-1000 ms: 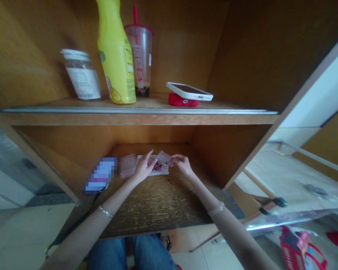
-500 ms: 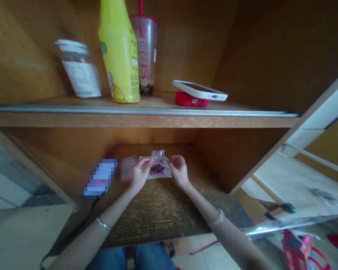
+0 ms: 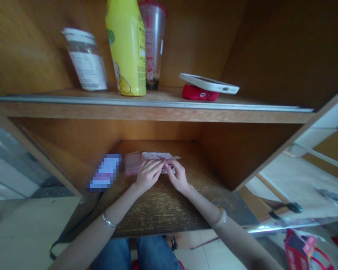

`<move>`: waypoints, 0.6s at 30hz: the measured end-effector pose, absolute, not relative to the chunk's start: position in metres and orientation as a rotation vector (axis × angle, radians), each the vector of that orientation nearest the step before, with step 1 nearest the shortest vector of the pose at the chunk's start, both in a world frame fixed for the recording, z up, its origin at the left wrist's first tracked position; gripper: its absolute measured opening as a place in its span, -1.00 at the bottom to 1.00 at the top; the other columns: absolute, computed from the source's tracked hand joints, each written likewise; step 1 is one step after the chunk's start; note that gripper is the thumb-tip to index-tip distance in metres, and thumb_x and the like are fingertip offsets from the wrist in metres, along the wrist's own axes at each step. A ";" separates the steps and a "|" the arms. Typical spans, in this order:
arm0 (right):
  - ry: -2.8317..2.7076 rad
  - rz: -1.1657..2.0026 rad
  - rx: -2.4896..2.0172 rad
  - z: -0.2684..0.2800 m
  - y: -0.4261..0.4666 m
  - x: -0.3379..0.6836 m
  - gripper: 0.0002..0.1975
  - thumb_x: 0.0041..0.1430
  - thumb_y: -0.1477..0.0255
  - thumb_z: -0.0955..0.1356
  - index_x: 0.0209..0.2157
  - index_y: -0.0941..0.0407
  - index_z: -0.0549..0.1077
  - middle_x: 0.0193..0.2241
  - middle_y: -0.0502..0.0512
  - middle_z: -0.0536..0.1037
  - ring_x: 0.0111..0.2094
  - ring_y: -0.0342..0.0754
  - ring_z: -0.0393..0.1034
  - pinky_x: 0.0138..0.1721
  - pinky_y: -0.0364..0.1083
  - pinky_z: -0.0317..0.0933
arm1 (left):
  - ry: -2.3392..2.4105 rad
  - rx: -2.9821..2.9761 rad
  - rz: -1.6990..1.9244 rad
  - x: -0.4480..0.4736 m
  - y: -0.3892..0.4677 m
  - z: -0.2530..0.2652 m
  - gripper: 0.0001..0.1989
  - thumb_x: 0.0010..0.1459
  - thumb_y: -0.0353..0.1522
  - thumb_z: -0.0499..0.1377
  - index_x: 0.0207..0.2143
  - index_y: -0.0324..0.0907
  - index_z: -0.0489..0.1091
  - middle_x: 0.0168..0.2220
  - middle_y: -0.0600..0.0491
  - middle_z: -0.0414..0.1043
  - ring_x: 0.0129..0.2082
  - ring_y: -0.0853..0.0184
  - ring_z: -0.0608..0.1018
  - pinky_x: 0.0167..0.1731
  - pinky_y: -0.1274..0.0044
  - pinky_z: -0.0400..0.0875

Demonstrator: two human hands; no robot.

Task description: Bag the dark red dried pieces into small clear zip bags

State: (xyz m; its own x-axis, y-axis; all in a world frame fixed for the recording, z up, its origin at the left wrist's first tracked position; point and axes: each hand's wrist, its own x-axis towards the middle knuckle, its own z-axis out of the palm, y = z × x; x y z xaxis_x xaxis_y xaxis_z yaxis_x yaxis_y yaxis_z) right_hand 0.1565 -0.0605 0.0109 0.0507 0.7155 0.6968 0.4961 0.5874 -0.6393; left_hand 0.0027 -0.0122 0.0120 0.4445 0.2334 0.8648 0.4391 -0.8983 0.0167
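Both hands meet over a flat whitish tray or packet (image 3: 157, 154) that holds small dark red and pink beads. A small clear plastic bag (image 3: 177, 158) is between them, its thin edge poking out past the right fingers. My left hand (image 3: 149, 173) is closed on the bag, back of the hand upward, its fingers reaching across to the right. Opposite it, my right hand (image 3: 178, 175) is closed in a pinch at the bag, thumb and fingertips touching the left fingertips. The fingers hide most of the bag and many of the beads.
Clear plastic bags (image 3: 132, 163) lie left of the tray, beside a phone (image 3: 105, 173) with a cable. A shelf (image 3: 157, 111) crosses above the hands. It bears a jar (image 3: 88, 69), a yellow bottle (image 3: 128, 56), a cup (image 3: 154, 45) and a white phone (image 3: 210, 83) on a red case (image 3: 198, 93).
My hands have come together over the beads; the right moved left to meet the left. The plastic bag, upright in my left hand before, is now lowered and mostly covered. The camera view shifted slightly.
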 end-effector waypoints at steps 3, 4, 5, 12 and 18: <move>-1.562 0.233 -1.043 0.009 -0.060 0.157 -0.80 0.27 0.39 0.21 -0.24 0.12 0.43 -0.33 0.10 0.52 -0.31 -0.09 0.40 -0.24 -0.09 0.29 | -0.567 -2.527 -1.414 0.004 -0.013 0.013 -0.69 0.21 -0.45 0.04 -0.01 -0.14 0.38 -0.08 -0.01 0.51 -0.10 0.29 0.54 -0.09 0.40 0.39; -1.550 0.238 -1.044 0.009 -0.060 0.157 -0.80 0.27 0.38 0.21 -0.25 0.12 0.44 -0.34 0.10 0.52 -0.33 -0.09 0.40 -0.26 -0.10 0.29 | -0.568 -2.534 -1.414 0.004 -0.013 0.013 -0.69 0.22 -0.44 0.04 0.01 -0.14 0.37 -0.08 -0.02 0.51 -0.10 0.29 0.54 -0.09 0.39 0.39; -1.538 0.240 -1.044 0.009 -0.060 0.157 -0.81 0.26 0.38 0.22 -0.27 0.13 0.44 -0.36 0.09 0.52 -0.36 -0.10 0.39 -0.28 -0.10 0.29 | -0.566 -2.535 -1.417 0.005 -0.014 0.013 -0.68 0.22 -0.43 0.04 0.01 -0.14 0.37 -0.08 -0.03 0.51 -0.11 0.28 0.54 -0.09 0.39 0.40; -1.523 0.153 -1.049 0.012 -0.064 0.156 -0.83 0.21 0.35 0.28 -0.36 0.12 0.47 -0.44 0.08 0.54 -0.44 -0.11 0.40 -0.36 -0.11 0.30 | -0.642 -2.547 -1.512 0.009 -0.018 0.011 -0.78 0.23 -0.40 0.04 -0.16 -0.17 0.44 -0.24 -0.03 0.55 -0.22 0.29 0.56 -0.17 0.42 0.40; -1.607 0.098 -1.026 0.011 -0.066 0.155 -0.84 0.22 0.39 0.26 -0.37 0.12 0.43 -0.48 0.05 0.49 -0.46 -0.12 0.35 -0.38 -0.13 0.26 | -0.667 -2.585 -1.547 0.011 -0.022 0.011 -0.80 0.23 -0.43 -0.01 -0.24 -0.20 0.40 -0.32 -0.01 0.53 -0.28 0.31 0.53 -0.21 0.44 0.37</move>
